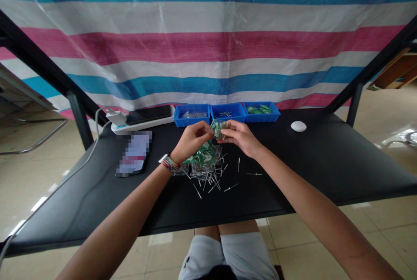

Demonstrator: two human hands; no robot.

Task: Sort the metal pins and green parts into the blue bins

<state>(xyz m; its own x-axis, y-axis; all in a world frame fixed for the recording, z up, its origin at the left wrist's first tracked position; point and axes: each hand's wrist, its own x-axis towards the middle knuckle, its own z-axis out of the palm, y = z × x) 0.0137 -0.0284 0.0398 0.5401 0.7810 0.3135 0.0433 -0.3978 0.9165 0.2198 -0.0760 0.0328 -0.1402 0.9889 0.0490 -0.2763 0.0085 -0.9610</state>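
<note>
Here, two hands (194, 136) (243, 136) hold one packet (217, 128) near three bins (230, 119).

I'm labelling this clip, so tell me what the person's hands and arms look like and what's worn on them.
The left hand and right hand are gloveless, and no sleeves show. The left wrist has a multicoloured, patterned band and a whitish item, too small to identify.
</note>
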